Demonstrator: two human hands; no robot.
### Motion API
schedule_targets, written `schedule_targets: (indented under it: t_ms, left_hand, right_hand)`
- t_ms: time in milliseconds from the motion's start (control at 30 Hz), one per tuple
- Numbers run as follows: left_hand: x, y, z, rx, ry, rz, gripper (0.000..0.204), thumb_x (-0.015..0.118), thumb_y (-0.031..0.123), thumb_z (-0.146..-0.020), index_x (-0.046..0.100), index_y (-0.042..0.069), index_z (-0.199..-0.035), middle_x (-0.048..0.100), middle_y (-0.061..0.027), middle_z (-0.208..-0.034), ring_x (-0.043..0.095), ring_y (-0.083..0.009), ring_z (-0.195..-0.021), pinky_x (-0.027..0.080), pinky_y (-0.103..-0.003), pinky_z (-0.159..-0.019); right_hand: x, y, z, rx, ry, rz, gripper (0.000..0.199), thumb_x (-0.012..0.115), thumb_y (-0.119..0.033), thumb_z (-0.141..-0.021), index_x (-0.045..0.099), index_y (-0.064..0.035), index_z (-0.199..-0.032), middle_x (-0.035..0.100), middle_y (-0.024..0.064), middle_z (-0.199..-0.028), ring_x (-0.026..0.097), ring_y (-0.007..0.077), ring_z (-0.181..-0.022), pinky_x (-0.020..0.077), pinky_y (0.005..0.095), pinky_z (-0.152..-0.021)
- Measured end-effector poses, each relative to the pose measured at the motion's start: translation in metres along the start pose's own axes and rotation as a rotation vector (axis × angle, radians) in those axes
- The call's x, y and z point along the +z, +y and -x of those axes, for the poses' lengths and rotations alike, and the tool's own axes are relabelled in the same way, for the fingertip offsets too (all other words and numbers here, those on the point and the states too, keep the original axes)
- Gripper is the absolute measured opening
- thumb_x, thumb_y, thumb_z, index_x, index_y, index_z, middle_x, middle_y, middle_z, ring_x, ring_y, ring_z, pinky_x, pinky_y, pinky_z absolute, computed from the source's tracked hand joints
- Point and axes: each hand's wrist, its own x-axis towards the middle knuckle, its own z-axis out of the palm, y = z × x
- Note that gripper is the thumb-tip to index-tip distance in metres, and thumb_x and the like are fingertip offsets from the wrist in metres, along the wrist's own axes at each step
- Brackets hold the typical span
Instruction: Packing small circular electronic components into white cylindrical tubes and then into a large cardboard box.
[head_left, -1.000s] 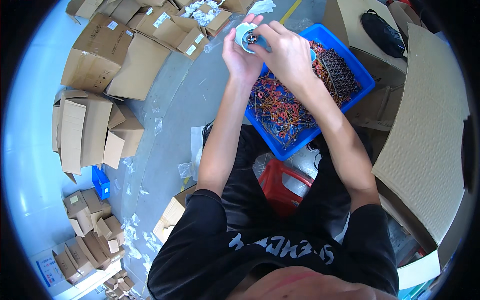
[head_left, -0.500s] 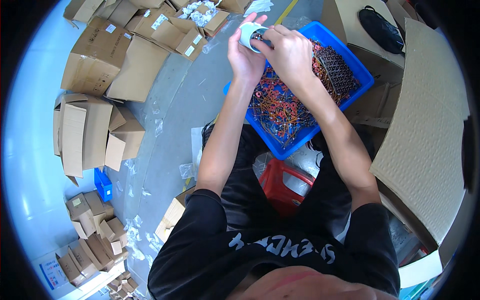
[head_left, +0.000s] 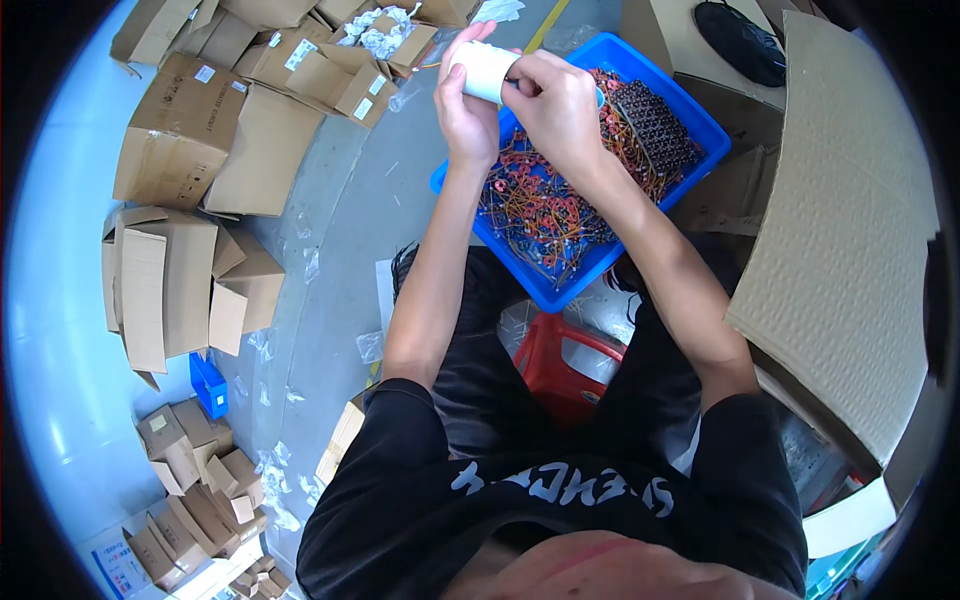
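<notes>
My left hand point(head_left: 470, 132) is wrapped round a white cylinder, a cup or short tube point(head_left: 484, 72), lying on its side above the far left of a blue tray point(head_left: 550, 296). My right hand point(head_left: 560, 112) is pinched at the cylinder's right end; what its fingertips hold, if anything, is hidden. The cylinder's inside does not show. Tangled orange-brown wires with small red rings point(head_left: 540, 212) fill much of the tray. A dark block of many small parts in rows point(head_left: 655, 125) lies at the tray's right.
A red plastic stool point(head_left: 550, 370) stands between my legs, below the tray. A large cardboard flap point(head_left: 835, 240) rises close on the right, with a black pouch point(head_left: 740, 42) behind. Open cartons point(head_left: 165, 285) line the left, near a small blue bin point(head_left: 208, 385). Plastic scraps litter the floor.
Both hands have shifted slightly left with the cylinder. Its open end, earlier facing me with dark bits inside, has turned toward my right hand. The view has shifted a little.
</notes>
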Motion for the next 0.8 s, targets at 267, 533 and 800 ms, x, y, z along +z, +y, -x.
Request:
schedule_targets:
  t_ms: [267, 533, 800]
  left_hand:
    - [0.005, -0.012, 0.004, -0.271, 0.242, 0.421, 0.054, 0.028, 0.033, -0.093, 0.041, -0.003, -0.131, 0.046, -0.017, -0.135, 0.049, -0.023, -0.115, 0.037, -0.038, -0.101]
    - [0.004, -0.004, 0.001, -0.286, 0.196, 0.497, 0.055, 0.026, 0.032, -0.093, 0.04, -0.003, -0.133, 0.045, -0.0158, -0.136, 0.044, -0.0243, -0.124, 0.034, -0.037, -0.106]
    - [0.011, -0.005, -0.001, -0.16, 0.089, 0.226, 0.056, 0.024, 0.035, -0.095, 0.041, -0.003, -0.133, 0.042, -0.0137, -0.139, 0.039, -0.0233, -0.13, 0.03, -0.036, -0.108]
  right_hand:
    - [0.001, 0.016, -0.009, -0.319, -0.039, 0.252, 0.016, 0.075, -0.013, -0.069, 0.065, -0.003, -0.075, 0.056, 0.0097, -0.064, 0.057, 0.0229, -0.054, 0.0462, 0.0312, -0.051]
    - [-0.027, 0.002, -0.02, -0.015, -0.103, -0.083, 0.026, 0.073, -0.019, -0.075, 0.067, -0.002, -0.094, 0.065, 0.0112, -0.086, 0.065, 0.0256, -0.077, 0.0521, 0.0341, -0.073]
    - [-0.013, 0.0, -0.011, 0.368, -0.306, -0.696, 0.048, 0.065, -0.023, -0.088, 0.048, 0.0018, -0.125, 0.06, 0.0131, -0.114, 0.056, 0.0158, -0.107, 0.045, 0.0267, -0.089]
